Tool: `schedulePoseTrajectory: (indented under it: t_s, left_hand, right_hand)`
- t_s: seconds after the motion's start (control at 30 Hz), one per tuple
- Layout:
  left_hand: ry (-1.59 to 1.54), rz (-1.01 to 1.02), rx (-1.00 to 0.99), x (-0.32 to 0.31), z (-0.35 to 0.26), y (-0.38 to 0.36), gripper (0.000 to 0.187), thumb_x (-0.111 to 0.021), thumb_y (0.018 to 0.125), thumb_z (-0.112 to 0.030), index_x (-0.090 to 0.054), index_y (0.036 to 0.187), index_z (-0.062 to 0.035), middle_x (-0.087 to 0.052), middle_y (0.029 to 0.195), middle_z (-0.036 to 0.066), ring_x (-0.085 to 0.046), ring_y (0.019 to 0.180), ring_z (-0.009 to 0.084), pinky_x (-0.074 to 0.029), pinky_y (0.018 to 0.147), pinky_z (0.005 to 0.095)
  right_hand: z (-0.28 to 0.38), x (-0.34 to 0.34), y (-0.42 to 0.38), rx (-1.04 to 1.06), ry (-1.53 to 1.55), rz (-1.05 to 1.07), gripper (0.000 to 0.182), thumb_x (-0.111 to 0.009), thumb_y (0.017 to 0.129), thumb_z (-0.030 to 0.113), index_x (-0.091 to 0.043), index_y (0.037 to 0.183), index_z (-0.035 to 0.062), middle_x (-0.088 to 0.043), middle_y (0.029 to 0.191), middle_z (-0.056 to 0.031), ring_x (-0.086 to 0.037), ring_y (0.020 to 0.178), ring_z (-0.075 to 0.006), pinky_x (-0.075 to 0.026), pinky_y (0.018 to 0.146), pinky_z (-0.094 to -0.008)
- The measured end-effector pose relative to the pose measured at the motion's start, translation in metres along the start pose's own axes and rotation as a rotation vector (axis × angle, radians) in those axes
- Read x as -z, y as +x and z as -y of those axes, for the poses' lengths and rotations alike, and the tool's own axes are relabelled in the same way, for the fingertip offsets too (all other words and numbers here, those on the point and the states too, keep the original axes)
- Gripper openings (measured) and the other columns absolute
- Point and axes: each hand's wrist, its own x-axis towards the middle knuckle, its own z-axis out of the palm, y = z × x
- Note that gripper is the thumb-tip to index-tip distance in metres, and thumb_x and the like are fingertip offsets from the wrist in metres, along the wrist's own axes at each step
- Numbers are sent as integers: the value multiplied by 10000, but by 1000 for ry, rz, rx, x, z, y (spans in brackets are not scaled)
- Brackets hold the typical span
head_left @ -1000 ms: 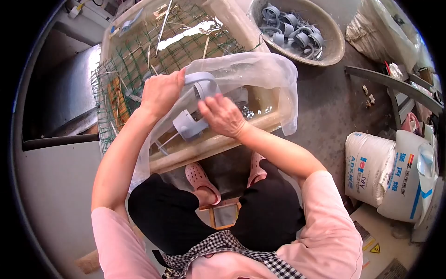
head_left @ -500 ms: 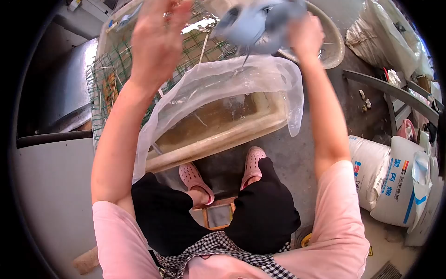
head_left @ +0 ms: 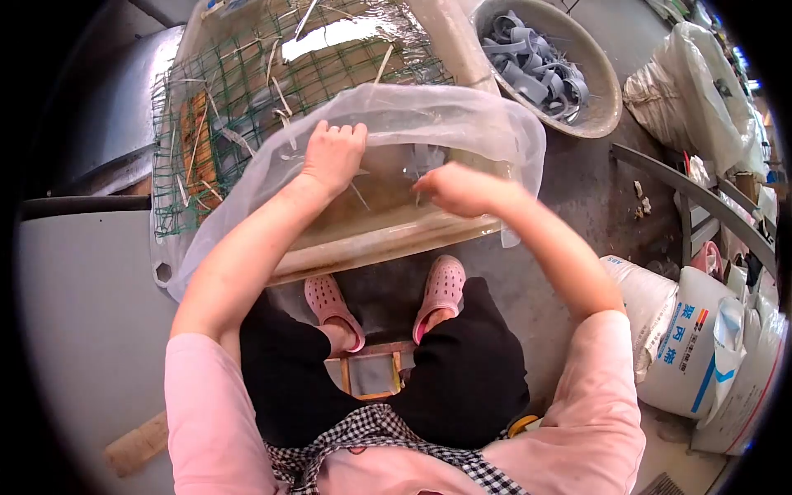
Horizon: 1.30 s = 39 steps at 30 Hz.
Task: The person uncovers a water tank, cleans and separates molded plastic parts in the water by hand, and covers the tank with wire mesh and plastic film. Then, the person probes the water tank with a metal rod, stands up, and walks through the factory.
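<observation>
Both hands (head_left: 330, 157) lowered — one bag (head_left: 462, 111)

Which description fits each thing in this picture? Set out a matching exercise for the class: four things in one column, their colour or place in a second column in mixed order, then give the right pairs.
Things:
1. round basin
2. wire mesh
3. clogs
4. clear plastic bag

Descriptions:
A. green, lying over the far end of the tub
B. pink, on the floor under the tub's near edge
C. draped over the tub, with the left hand and the right hand at it
D. holds a heap of grey plastic parts

Pairs: 1-D, 2-A, 3-B, 4-C
</observation>
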Motion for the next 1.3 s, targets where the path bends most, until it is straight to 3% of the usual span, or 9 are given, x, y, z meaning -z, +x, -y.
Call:
schedulePoseTrajectory:
  t_s: [0.07, 0.13, 0.3, 0.53, 0.6, 0.83, 0.9, 1.03, 1.3]
  left_hand:
    - [-94, -4, 29, 17, 5, 4, 56, -530, 765, -121, -539, 808, -87, -627, 710, 73, -634, 691, 222, -435, 738, 364]
    - [-122, -6, 42, 24, 4, 3, 62, -523, 766, -107, -544, 822, -92, -629, 704, 80, -637, 686, 228, -433, 739, 369]
    - [-182, -7, 64, 31, 7, 0, 86, -499, 772, -96, -556, 837, -89, -631, 709, 75, -634, 689, 243, -438, 744, 393]
    - [-279, 6, 144, 26, 9, 4, 104, -487, 773, -88, -559, 848, -86, -631, 724, 93, -625, 711, 273, -440, 731, 417]
    - [-290, 8, 156, 24, 10, 3, 104, -488, 775, -88, -559, 850, -86, -631, 728, 97, -622, 716, 281, -439, 730, 419]
    - [-387, 32, 231, 23, 12, 3, 116, -566, 822, -176, -514, 851, -77, -618, 763, 124, -597, 754, 347, -439, 687, 466]
    - [-399, 32, 252, 22, 12, 2, 126, -567, 822, -185, -514, 855, -76, -616, 774, 131, -597, 763, 353, -444, 673, 464]
    - [-478, 6, 333, 24, 11, 2, 163, -575, 827, -223, -516, 858, -73, -613, 789, 154, -591, 780, 374, -445, 633, 466]
    - [-520, 103, 467, 21, 15, 5, 204, -587, 838, -287, -559, 910, -99, -640, 820, 161, -608, 804, 379, -463, 666, 486]
  right_hand:
    - [-28, -52, 27, -33, -121, -112, 436, -526, 782, 61, -529, 1216, 27, -525, 1235, -160, -534, 1110, -283, -420, 952, -395]
    - [-61, -70, 56, 252, -1010, -504, 403, -436, 845, 143, -510, 1236, 79, -503, 1256, -152, -510, 1131, -274, -433, 905, -408]
    - [-88, -70, 84, 16, -1051, -595, 332, -461, 841, 208, -562, 1143, 115, -578, 1126, -81, -538, 1040, -267, -425, 876, -404]
    - [-69, -60, 55, -112, -623, -383, 255, -495, 823, 165, -575, 1060, 118, -574, 984, -86, -544, 998, -276, -433, 848, -404]
    - [-63, -56, 45, 131, -601, -561, 359, -623, 763, 200, -515, 1094, 109, -537, 913, -56, -546, 962, -253, -459, 789, -366]
    - [-40, -40, 11, -28, -500, -423, 313, -546, 762, 122, -507, 1072, 100, -552, 898, -91, -615, 700, -269, -502, 610, -393]
    - [-51, -45, 14, 210, -554, -615, 250, -559, 787, 165, -503, 1018, 87, -556, 821, -87, -599, 576, -260, -494, 516, -364]
    - [-44, -51, 14, 237, -467, -786, 239, -595, 804, 247, -510, 951, 80, -551, 748, -67, -598, 589, -246, -490, 517, -340]
    - [-38, -46, 1, 293, -126, -1026, 334, -729, 663, 104, -540, 932, 43, -564, 740, -94, -593, 609, -273, -476, 531, -349]
